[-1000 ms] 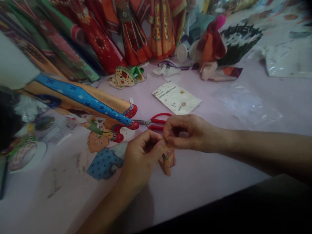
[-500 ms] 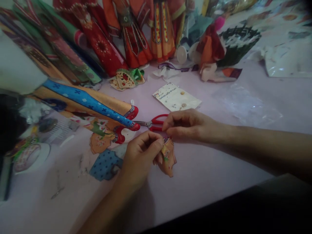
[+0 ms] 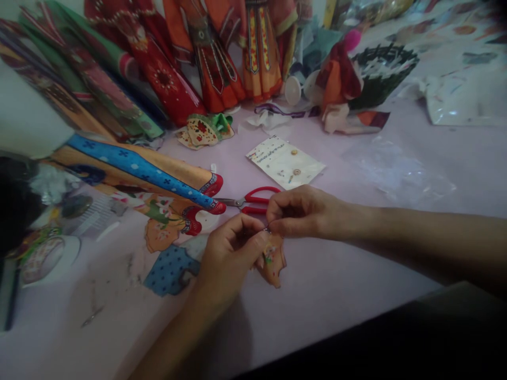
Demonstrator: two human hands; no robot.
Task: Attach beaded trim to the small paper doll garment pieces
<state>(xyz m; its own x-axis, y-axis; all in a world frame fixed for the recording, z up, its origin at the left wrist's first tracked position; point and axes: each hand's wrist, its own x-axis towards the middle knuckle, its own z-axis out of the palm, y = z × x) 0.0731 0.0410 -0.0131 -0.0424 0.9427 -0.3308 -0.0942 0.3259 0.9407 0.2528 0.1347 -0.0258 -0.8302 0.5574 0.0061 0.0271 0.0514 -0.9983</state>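
Note:
My left hand (image 3: pixel 233 250) pinches a small orange cloth piece (image 3: pixel 274 259) with a floral print near its top edge; the cloth hangs below my fingers. My right hand (image 3: pixel 301 214) is closed in a pinch right at that top edge, its fingertips almost meeting the left ones. What sits between the right fingertips is too small to make out. Just behind the right hand lie red-handled scissors (image 3: pixel 259 195), their blades reaching under a blue and orange printed cloth figure (image 3: pixel 158 174). To the left of my left hand rest a blue dotted cloth piece (image 3: pixel 168 272) and an orange scrap (image 3: pixel 160 235).
A white card (image 3: pixel 283 163) with small gold buttons lies behind the scissors. Dressed dolls (image 3: pixel 219 63) stand along the back, beside a dark green basket (image 3: pixel 386 74). A clear plastic bag (image 3: pixel 400 171) lies right, a tape roll (image 3: pixel 51 258) left.
My right hand has come down slightly to the cloth's top edge, closer to my left fingertips. My left hand keeps its pinch. The whole view has shifted a little.

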